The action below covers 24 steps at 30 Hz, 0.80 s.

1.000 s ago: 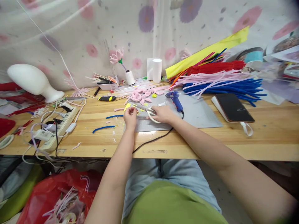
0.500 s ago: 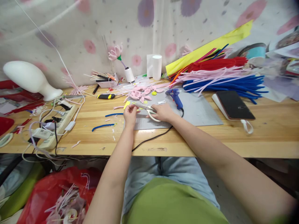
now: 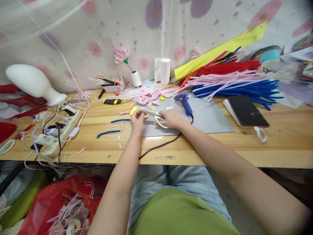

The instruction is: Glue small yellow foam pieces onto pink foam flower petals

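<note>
Seeing my right hand (image 3: 171,118) gripping the scissors (image 3: 156,117), blades pointing left toward my left hand (image 3: 137,119), whose fingers pinch a small yellow piece (image 3: 140,112) over the grey mat (image 3: 210,116) on the table (image 3: 281,143).

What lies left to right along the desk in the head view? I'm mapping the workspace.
White foam head form → power strip → left hand → scissors → right hand → blue glue gun → phone.
</note>
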### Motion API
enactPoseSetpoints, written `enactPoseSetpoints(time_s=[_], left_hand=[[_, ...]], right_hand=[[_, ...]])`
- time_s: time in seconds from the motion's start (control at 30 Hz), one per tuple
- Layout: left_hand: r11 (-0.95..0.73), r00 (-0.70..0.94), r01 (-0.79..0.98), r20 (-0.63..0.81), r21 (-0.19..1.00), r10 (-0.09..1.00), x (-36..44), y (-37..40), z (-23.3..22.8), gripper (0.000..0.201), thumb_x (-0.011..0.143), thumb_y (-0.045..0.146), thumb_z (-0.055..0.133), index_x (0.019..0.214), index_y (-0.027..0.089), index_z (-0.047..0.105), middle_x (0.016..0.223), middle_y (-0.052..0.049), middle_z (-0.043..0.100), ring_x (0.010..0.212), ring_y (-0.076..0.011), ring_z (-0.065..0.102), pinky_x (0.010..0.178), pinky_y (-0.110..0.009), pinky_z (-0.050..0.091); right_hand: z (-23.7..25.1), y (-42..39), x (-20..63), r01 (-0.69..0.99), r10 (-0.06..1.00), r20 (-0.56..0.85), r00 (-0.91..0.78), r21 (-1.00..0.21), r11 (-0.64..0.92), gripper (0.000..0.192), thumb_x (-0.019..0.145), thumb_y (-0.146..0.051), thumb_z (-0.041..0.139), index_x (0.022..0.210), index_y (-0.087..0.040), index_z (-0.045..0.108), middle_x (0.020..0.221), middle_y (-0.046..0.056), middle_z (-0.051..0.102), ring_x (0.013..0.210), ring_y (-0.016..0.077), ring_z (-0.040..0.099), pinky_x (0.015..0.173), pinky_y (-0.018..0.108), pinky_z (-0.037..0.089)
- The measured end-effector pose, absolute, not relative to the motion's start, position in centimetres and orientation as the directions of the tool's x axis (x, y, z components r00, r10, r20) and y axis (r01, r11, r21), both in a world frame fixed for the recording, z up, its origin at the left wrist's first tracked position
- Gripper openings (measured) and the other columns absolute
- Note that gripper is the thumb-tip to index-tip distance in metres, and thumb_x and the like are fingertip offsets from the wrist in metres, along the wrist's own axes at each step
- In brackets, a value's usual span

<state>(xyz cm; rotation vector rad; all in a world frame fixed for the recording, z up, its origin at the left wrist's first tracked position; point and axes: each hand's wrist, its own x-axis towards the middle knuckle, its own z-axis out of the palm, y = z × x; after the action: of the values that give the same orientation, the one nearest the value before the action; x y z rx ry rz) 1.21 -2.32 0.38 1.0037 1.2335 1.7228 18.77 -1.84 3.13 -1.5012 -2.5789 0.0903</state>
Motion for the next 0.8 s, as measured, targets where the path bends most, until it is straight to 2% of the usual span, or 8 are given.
enactPoseSetpoints(time_s=[0.2,0.8], left_hand=[[-0.209,-0.392,-0.122,0.147,0.970,0.908,1.21,-2.31,0.33,0.026,0.061,0.032,0.070,0.072,0.017,0.052,0.066,0.001,0.057,0.067,-0.0120,0.060,0.055,-0.025,0.054],[-0.173,-0.416,-0.142,0.100,0.975,0.904,1.43,-2.23,0.49,0.020,0.062,0.025,0.066,0.070,0.017,0.050,0.063,0.003,0.055,0.065,-0.0105,0.058,0.054,-0.024,0.054]], right_hand=[[3.57,-2.03,18.69,0.867,0.877,0.060,-0.476,-0.134,0.480,0.061,0.079,-0.070,0.037,0.104,-0.019,0.060,0.097,0.011,0.069,0.085,0.0245,0.064,0.064,0.028,0.034],[3.24,-1.82,18.71,0.868,0.876,0.080,-0.475,-0.119,0.482,0.059,0.081,-0.069,0.034,0.101,-0.020,0.061,0.092,0.010,0.070,0.082,0.0232,0.063,0.062,0.027,0.032]])
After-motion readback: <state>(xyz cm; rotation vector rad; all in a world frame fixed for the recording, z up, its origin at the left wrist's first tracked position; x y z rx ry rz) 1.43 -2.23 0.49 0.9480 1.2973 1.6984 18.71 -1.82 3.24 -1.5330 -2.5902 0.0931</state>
